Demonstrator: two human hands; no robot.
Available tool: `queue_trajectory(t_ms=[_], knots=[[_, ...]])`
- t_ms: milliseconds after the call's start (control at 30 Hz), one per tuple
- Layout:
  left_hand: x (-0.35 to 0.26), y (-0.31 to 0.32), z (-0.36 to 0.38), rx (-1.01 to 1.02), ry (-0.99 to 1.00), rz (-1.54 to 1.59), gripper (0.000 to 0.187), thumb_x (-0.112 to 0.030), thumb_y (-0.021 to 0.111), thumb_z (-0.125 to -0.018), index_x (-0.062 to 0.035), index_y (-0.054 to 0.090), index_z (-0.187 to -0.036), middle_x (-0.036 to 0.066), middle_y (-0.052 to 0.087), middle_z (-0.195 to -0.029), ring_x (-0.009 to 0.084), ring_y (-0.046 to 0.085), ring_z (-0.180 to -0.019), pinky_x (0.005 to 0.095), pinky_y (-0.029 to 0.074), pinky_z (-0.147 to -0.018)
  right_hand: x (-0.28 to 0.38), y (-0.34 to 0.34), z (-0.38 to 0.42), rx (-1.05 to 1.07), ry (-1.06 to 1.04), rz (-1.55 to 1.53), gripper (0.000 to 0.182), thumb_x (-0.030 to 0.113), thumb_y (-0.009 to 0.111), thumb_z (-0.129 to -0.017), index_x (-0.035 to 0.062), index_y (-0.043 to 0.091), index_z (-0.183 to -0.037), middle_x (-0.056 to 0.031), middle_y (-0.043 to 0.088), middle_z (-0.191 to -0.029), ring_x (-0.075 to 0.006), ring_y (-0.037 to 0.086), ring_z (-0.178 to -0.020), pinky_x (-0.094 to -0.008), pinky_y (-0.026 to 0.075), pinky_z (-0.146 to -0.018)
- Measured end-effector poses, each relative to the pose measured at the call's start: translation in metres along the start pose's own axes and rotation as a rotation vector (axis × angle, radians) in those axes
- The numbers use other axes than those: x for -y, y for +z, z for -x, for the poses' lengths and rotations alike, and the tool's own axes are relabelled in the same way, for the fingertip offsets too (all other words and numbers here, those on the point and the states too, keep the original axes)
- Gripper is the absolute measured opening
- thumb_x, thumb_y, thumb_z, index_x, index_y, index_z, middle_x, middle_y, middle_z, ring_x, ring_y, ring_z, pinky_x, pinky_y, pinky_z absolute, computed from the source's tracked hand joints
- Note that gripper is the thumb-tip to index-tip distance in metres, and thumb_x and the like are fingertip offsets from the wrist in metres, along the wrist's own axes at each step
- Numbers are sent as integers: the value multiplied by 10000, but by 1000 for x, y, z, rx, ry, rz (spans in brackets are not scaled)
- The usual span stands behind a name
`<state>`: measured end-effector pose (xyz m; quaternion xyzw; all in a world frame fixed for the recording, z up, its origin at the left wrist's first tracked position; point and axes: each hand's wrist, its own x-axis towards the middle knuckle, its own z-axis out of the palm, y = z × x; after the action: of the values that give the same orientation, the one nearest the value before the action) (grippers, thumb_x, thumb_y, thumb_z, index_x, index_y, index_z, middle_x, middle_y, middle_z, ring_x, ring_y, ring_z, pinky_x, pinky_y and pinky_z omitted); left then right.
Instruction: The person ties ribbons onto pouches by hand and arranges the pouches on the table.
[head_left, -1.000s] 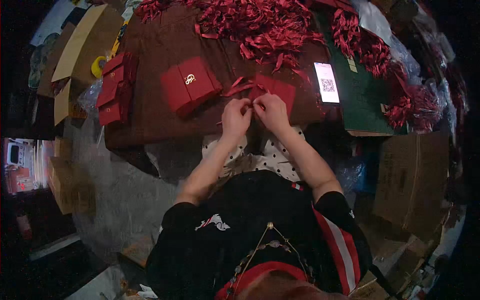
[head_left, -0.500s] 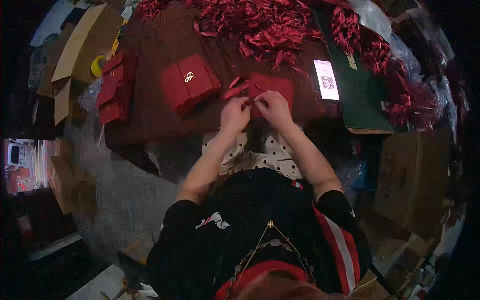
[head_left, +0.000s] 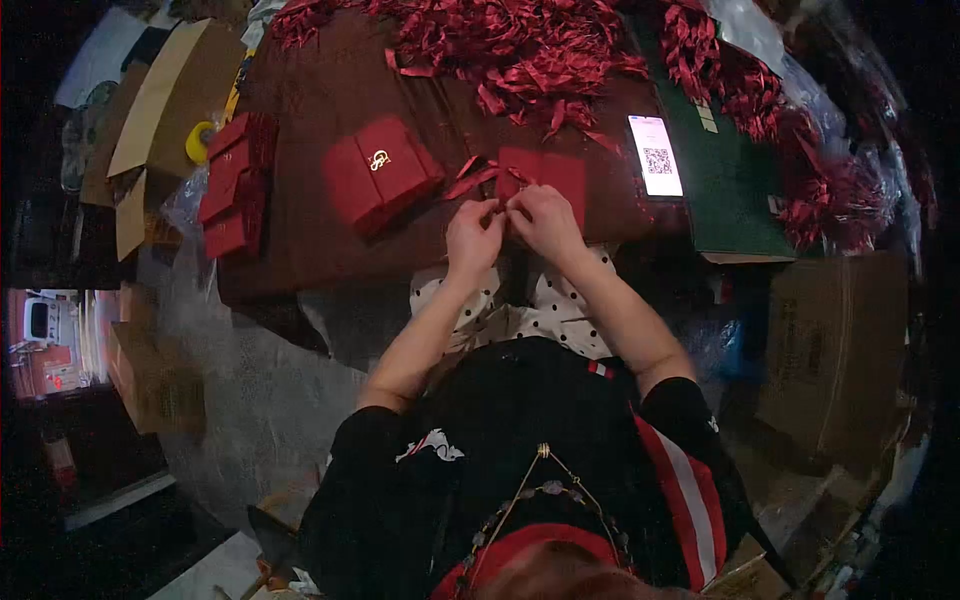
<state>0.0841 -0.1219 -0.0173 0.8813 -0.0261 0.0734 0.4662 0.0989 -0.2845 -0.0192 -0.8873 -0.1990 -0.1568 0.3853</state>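
Head view: glossy red ribbon [head_left: 477,180] right at the red rectangular box [head_left: 566,178]!
Left hand [head_left: 472,243]: pinched nearly closed, hold unclear.
Right hand [head_left: 546,226]: pinched too, hold unclear.

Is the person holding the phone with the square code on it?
No, the bright phone lies off to the right, apart from both the left hand and the right hand.

Dim, grainy view with fisheye curvature, near-black corners, bright phone screen [head_left: 655,157] and dark shadow under the table [head_left: 300,190]
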Motion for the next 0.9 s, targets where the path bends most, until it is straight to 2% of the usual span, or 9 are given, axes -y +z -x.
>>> queue_trajectory(t_ms=[133, 200, 300, 333, 433, 633, 733, 800, 900], knots=[[-1, 0, 0, -26, 80, -21, 267, -170, 696, -832, -15, 715, -1049, 159, 670, -937, 340, 666, -873, 419, 521, -772, -2, 0, 1, 0, -36, -48, 108, 112, 693, -807, 28, 670, -870, -142, 664, -901, -360, 623, -891, -457, 505, -809], [0, -3, 1, 35, 29, -34, 320, -202, 700, -865, 3, 701, -1111, 171, 673, -1043, 353, 657, -1011, 411, 520, -849, -2, 0, 1, 15, -11, -69, 106, 113, 692, -805, 31, 676, -870, -140, 664, -888, -359, 625, -887, -458, 507, -801], [0, -3, 2, 40, 20, -1, 318, -180, 696, -861, 5, 698, -1120, 160, 668, -1042, 338, 666, -994, 400, 525, -837, -5, 2, 2, -30, 18, -163, 99, 117, 695, -798, 39, 690, -859, -136, 665, -869, -354, 632, -859, -451, 514, -778], [3, -3, 3, 18, 119, -60, 319, -173, 691, -866, 1, 696, -1133, 150, 663, -1019, 316, 672, -938, 383, 528, -800, -7, 3, 2, -42, 13, -177, 102, 125, 702, -797, 44, 692, -857, -130, 666, -870, -350, 635, -851, -445, 515, -768], [-11, -11, 5, 87, 54, -41, 322, -172, 686, -877, -5, 699, -1153, 142, 654, -1002, 283, 664, -833, 378, 527, -730, -3, 6, 2, -81, 30, -186, 89, 118, 705, -796, 50, 692, -853, -122, 660, -861, -345, 632, -848, -443, 510, -759], [-9, -18, -2, 134, -46, -38, 334, -193, 723, -851, -56, 723, -1155, 137, 665, -1014, 266, 641, -887, 388, 516, -775, 4, 1, 1, -106, -40, -140, 116, 74, 720, -771, 59, 682, -880, -120, 657, -877, -338, 618, -862, -429, 495, -783], [-8, -19, -5, 137, -20, -76, 321, -185, 725, -846, -41, 725, -1133, 141, 676, -989, 262, 647, -868, 388, 518, -767, 3, 1, 4, -116, -61, -149, 167, 66, 722, -785, 65, 655, -938, -116, 656, -905, -337, 623, -872, -431, 500, -781], [-6, -18, -5, 142, -45, -62, 317, -183, 725, -843, -28, 725, -1119, 149, 689, -969, 270, 654, -846, 384, 520, -764, 13, -2, 4, -103, 155, -250, 213, 82, 731, -798, 67, 622, -981, -109, 654, -900, -333, 632, -884, -428, 509, -769], [-11, -17, -3, 73, 39, -31, 308, -173, 725, -834, -13, 726, -1097, 170, 692, -967, 290, 678, -873, 364, 522, -768, 7, 8, 5, -112, 192, -293, 245, 91, 744, -792, 61, 596, -985, -110, 655, -895, -331, 642, -870, -424, 516, -744]])
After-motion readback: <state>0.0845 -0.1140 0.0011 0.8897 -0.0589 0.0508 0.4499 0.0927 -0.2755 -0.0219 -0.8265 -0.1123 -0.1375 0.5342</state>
